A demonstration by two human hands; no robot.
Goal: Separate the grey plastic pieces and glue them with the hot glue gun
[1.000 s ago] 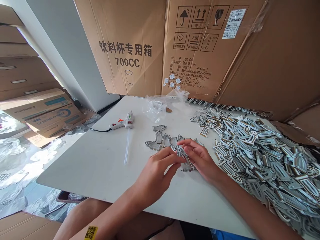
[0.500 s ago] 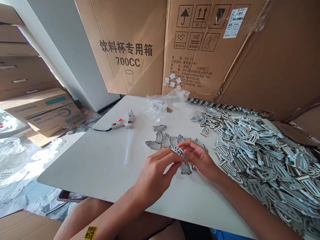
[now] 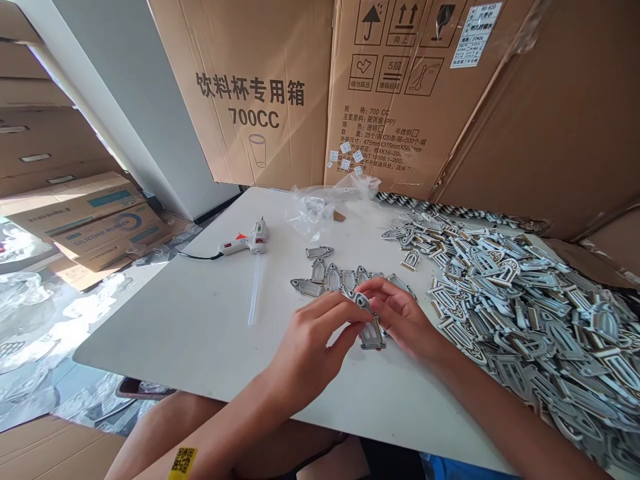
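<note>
Between both hands is a small grey arched frame piece [image 3: 362,301], held just over the table. My left hand [image 3: 320,337] pinches its near side between thumb and fingers. The fingertips of my right hand [image 3: 403,317] close on its far right side, partly hiding it. Directly below the hands another arched piece [image 3: 373,335] lies on the table. Behind them several more such pieces, among them one pointing left [image 3: 307,287] and one at the back [image 3: 319,253], lie in a loose cluster, partly covered by my fingers.
A white glue gun [image 3: 250,241] with a clear glue stick [image 3: 254,290] lies on the white table [image 3: 200,320]. A large heap of arched pieces [image 3: 530,320] covers the right side. Crumpled clear plastic [image 3: 315,210] lies at the back, before a tall cardboard box [image 3: 265,53].
The held piece has turned slightly between my fingers and now stands more upright. Both hands keep nearly the same place. The view has shifted a little.
</note>
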